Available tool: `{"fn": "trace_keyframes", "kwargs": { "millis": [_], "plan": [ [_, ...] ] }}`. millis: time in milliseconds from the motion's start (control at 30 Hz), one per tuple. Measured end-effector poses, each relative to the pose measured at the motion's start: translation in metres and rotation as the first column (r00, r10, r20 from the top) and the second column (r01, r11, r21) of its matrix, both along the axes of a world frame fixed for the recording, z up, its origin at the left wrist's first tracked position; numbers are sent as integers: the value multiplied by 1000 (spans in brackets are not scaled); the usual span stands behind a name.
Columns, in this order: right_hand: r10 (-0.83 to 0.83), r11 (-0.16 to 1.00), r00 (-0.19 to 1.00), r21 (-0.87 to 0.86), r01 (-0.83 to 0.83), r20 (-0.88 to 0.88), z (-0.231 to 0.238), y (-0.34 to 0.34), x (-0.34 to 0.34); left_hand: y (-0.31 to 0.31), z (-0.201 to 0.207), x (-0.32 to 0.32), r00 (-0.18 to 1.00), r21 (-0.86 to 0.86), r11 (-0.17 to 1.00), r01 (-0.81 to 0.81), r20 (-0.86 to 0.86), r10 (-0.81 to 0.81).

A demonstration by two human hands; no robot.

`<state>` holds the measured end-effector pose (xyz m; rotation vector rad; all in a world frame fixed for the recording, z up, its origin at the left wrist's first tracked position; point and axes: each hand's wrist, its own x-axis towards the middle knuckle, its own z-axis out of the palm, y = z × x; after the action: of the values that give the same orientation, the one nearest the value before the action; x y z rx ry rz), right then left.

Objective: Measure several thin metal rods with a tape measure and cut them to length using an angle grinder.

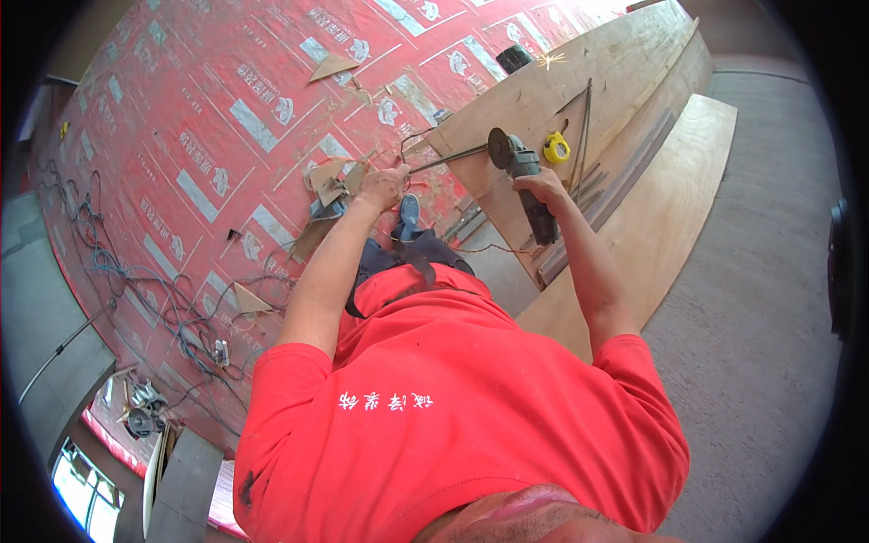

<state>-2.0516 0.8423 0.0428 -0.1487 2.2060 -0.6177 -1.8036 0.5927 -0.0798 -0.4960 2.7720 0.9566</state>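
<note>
My right hand (543, 186) is wrapped round the body of an angle grinder (538, 217). Its thin dark disc (498, 148) points up at the far end of the tool, beside the end of a slim metal bar (453, 157). Whether disc and bar touch, I cannot tell. My left hand (385, 187) grips the other end of that bar. Under the grinder lies a plywood sheet (507, 101). A yellow tape measure (557, 147) rests on it just right of the grinder, near some thin metal rods (583, 136).
Long dark strips (625, 176) and a second plywood board (679, 204) lie to the right. A black cylindrical container (514, 60) stands at the far side. Tangled cables (172, 303) and wood scraps (331, 184) lie on the red floor covering (172, 109). My shoe (409, 214) is near the scraps.
</note>
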Motion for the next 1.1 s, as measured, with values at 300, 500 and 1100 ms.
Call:
{"fn": "trace_keyframes", "kwargs": {
  "millis": [300, 500, 1100],
  "plan": [
    [-301, 932, 948, -178, 315, 103, 11, 13, 0, -1, 8, 6, 990, 40, 999, 10, -141, -4],
    [-541, 724, 805, -352, 594, 245, 44, 57, -12, -2, 26, 11, 992, 28, 1000, -7, -129, 10],
    [-536, 322, 609, -525, 788, 585, 32, 67, -6, 85, 75, -153, 977, -98, 983, -157, -158, 141]
  ]
}}
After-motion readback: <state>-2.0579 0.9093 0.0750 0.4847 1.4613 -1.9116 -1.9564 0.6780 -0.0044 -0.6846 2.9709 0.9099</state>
